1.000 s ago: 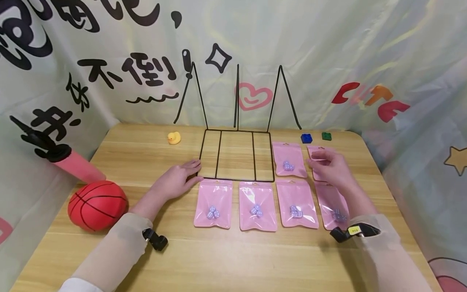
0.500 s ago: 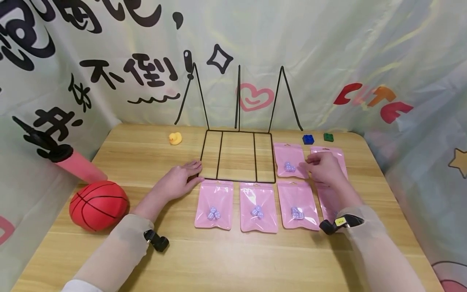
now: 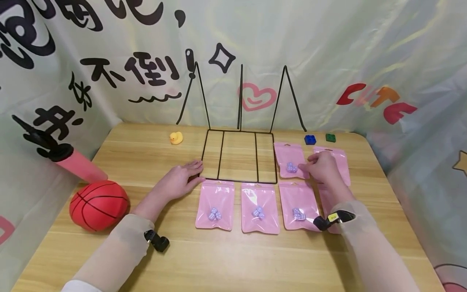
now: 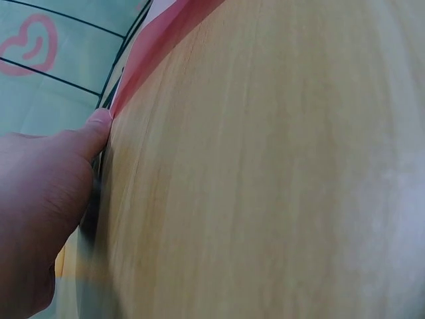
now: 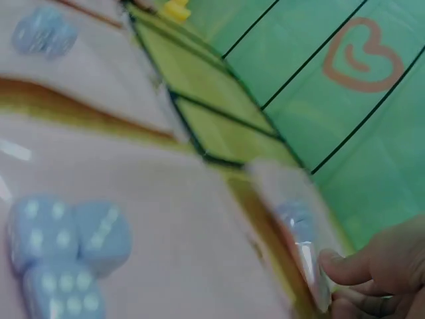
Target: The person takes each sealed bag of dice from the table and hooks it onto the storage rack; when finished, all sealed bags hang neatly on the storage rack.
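A black wire rack with tall V-shaped prongs stands at the back of the table. My left hand rests at its front left corner; in the left wrist view the extended thumb touches there, beside a pink bag's edge. To the right of the rack is a pink zip bag with pale blue dotted dice inside. My right hand pinches this bag by its lower right edge. In the right wrist view the thumb presses on the bag, with the other fingers partly hidden.
Several more pink bags of dice lie in front of the rack and under the right forearm. A blue brick, green brick and yellow duck sit at the back. A red ball and pink cylinder are left.
My right hand has moved left from over the back right bag to the edge of the bag beside the rack, uncovering the back right bag. The left hand stays in place.
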Tool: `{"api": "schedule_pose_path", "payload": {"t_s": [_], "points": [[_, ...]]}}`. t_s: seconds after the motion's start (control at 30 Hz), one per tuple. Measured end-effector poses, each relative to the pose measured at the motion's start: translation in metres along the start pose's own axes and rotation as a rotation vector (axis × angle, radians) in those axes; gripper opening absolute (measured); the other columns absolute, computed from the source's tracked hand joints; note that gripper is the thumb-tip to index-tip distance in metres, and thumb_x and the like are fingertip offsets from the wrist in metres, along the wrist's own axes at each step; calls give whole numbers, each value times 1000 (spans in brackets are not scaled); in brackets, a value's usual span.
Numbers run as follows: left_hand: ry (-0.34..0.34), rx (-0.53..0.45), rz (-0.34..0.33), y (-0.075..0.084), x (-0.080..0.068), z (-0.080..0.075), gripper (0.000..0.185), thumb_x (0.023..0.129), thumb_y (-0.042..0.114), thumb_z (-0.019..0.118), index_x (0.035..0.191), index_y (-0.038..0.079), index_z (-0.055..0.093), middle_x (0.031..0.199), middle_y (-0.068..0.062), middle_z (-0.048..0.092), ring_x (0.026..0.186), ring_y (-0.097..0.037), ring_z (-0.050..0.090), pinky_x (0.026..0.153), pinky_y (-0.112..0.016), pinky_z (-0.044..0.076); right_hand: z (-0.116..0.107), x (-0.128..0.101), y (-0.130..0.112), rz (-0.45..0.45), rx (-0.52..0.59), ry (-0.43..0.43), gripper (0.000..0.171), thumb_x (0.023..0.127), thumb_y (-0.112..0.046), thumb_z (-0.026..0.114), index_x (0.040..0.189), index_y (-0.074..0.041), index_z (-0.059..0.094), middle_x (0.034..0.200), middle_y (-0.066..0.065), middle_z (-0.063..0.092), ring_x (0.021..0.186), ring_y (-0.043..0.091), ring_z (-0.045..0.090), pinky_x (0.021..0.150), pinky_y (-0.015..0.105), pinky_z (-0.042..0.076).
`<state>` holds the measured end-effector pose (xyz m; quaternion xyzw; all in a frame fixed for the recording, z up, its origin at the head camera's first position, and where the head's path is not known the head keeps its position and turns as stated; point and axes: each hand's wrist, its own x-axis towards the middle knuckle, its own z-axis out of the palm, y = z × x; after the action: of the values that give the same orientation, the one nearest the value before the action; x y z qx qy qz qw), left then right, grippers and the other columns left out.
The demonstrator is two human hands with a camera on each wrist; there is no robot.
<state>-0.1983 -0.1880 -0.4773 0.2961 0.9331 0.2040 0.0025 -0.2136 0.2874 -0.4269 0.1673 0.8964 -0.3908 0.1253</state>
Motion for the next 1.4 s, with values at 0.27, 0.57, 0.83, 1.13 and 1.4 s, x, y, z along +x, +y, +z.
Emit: {"api": "schedule_pose_path", "payload": {"t_s": [0.27, 0.57, 0.83, 1.13, 1.4], "points": [[-6, 3, -7, 2, 1, -1, 54, 107, 37, 66, 146, 1, 59, 155, -17, 48, 147, -35, 44, 120, -52, 37, -2, -3, -2, 73, 44, -55, 65, 96, -35, 82, 139, 5, 53, 126, 22, 54, 107, 37, 53, 85, 40, 52], [-3, 8, 6, 3, 1, -1, 54, 107, 37, 67, 145, 0, 60, 155, -18, 50, 147, -35, 45, 119, -53, 38, 2, 6, 4, 49, 151, -94, 42, 101, -11, 73, 136, 5, 58, 125, 21, 56, 101, 32, 53, 76, 32, 52], [-2, -3, -5, 4, 1, -3, 55, 106, 37, 67, 146, 0, 60, 154, -17, 50, 146, -35, 45, 120, -53, 38, -5, -1, 1, 42, 170, -156, 40, 106, -10, 61, 142, 7, 52, 132, 23, 50, 113, 36, 50, 91, 37, 50], [-8, -1, -21, 4, 1, -2, 53, 107, 37, 67, 145, 0, 60, 154, -17, 50, 145, -35, 46, 120, -52, 38, -12, -4, -1, -71, 60, -149, 41, 108, -14, 58, 142, 10, 54, 127, 25, 54, 110, 36, 53, 86, 34, 49], [-7, 1, -19, 3, 1, -2, 54, 106, 37, 67, 145, 1, 60, 154, -17, 49, 145, -36, 46, 119, -53, 38, -13, -10, 6, -120, 63, -94, 30, 108, -13, 60, 132, 7, 61, 116, 21, 56, 103, 32, 53, 75, 28, 53]]}}
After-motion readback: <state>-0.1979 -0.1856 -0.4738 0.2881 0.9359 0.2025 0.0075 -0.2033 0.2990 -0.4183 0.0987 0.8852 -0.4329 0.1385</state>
